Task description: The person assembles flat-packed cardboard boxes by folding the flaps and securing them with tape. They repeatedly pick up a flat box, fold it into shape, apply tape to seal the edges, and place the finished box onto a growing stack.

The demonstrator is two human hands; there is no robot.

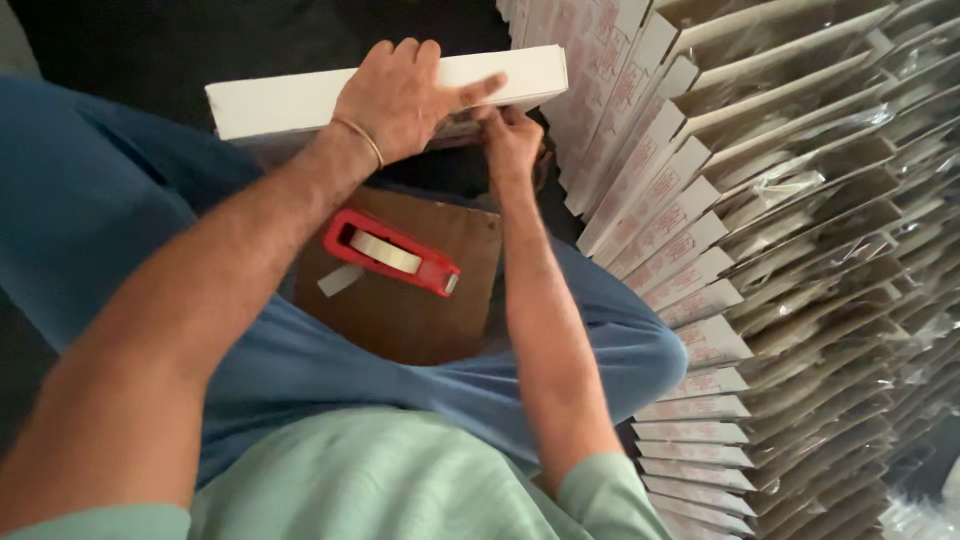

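White flat box [300, 98] sits at the far edge of the person's lap, held on its side so that one long narrow face turns up toward the camera; it lies just above a brown board [420, 300] that rests across the blue-clad thighs. The left hand [405, 95] lies spread over the top of the box, palm down and fingers draped over the far edge, the forefinger stretched out along the white face toward the right end; this looks like a steadying hold, pressing the box down so it does not tip or slide while the other hand works. The right hand [512, 140] comes up from below at the box's right end, its fingertips bunched together and pinching at something small at the lower edge; what it pinches I cannot tell, it may be a flap or a strip of clear film, since a glossy patch shows there. A thin bangle [362, 140] circles the left wrist.

On the board, within easy reach of either hand, lies a red tape dispenser [392, 252] with a pale roll of tape, a short tail of tape trailing off its left side; the board seems to serve as a small bench on the lap. To the right, a long fanned stack of flattened cartons [690, 250] with clear film windows runs from top to bottom, close beside the right arm.
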